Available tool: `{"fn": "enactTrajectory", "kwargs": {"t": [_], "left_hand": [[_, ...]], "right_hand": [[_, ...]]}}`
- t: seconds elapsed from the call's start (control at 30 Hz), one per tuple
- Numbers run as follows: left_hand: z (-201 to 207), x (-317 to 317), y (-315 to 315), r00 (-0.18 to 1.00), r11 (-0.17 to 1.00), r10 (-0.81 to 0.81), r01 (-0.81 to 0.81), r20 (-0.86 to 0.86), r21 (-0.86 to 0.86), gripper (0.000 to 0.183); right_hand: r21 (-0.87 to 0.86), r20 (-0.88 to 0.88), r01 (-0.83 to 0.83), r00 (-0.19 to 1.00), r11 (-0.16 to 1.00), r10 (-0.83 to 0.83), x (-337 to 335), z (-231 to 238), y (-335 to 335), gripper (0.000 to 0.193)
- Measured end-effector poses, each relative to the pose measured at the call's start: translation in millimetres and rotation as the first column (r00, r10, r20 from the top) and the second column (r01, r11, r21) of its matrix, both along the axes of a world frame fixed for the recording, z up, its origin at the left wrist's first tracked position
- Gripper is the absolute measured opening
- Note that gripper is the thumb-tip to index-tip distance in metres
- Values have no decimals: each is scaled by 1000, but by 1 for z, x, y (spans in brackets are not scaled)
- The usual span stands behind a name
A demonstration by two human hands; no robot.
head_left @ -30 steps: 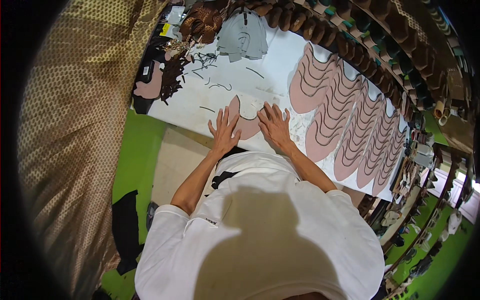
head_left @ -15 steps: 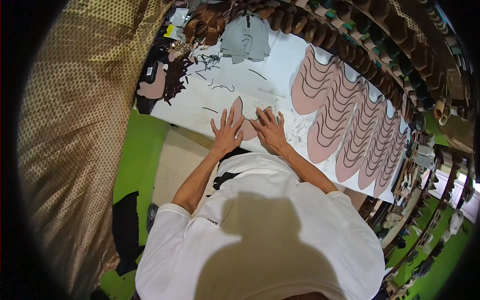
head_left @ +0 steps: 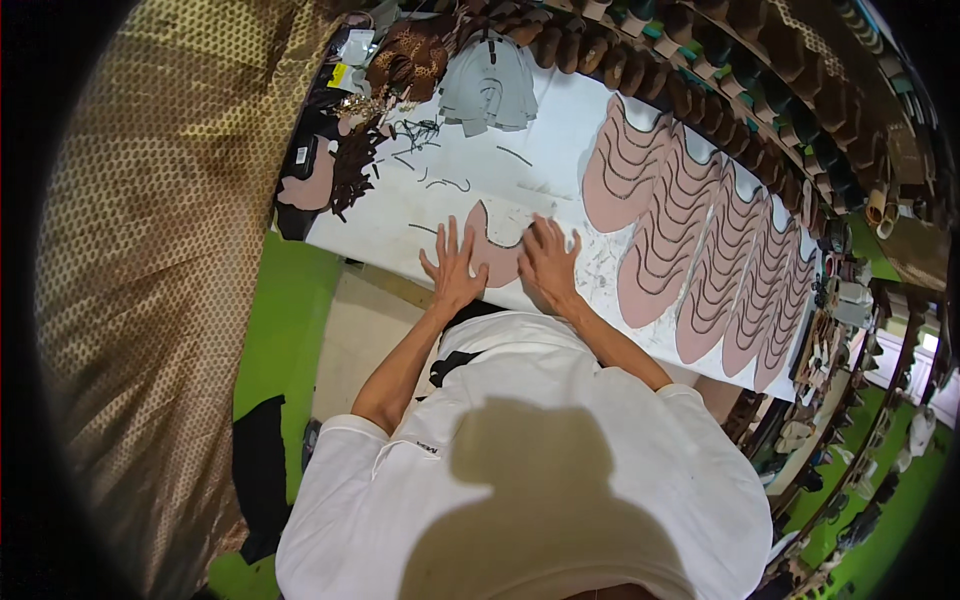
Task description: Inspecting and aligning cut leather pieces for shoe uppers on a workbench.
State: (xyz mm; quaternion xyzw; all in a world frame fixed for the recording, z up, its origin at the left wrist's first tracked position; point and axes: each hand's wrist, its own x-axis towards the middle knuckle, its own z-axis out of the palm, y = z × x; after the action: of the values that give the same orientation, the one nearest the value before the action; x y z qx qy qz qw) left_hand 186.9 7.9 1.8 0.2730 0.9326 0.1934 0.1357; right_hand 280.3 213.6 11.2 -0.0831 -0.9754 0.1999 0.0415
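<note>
A pink U-shaped shoe upper piece (head_left: 495, 262) lies flat at the table's near edge, with a dark line along its inner curve. My left hand (head_left: 456, 272) rests with spread fingers on its left side. On the right side my right hand (head_left: 548, 262) lies with fingers apart, covering that arm of the piece. Neither hand grips anything. A thin dark strip (head_left: 423, 228) is just left of my left hand, and another (head_left: 514, 156) lies farther back.
Overlapping rows of matching pink pieces (head_left: 615, 195) spread over the table's right side. A stack of grey pieces (head_left: 488, 90) stands at the back. Dark brown strips (head_left: 350, 172) are heaped at the left. Racks of shoes (head_left: 660, 95) run along the far side.
My hands have moved apart, the right one slightly to the right. More of the pink piece and its dark-edged inner curve now shows between them.
</note>
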Motion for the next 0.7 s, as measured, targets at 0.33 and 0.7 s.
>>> {"fn": "enactTrajectory", "kwargs": {"t": [0.33,0.7], "left_hand": [[-16,-22,12,980,981,190,-193,-57,-36,59],[-12,-44,26,925,922,365,-375,110,99,23]], "right_hand": [[30,-71,255,965,967,-252,11,-4,1,42],[-321,-66,481,848,816,-526,12,2,8,15]]}}
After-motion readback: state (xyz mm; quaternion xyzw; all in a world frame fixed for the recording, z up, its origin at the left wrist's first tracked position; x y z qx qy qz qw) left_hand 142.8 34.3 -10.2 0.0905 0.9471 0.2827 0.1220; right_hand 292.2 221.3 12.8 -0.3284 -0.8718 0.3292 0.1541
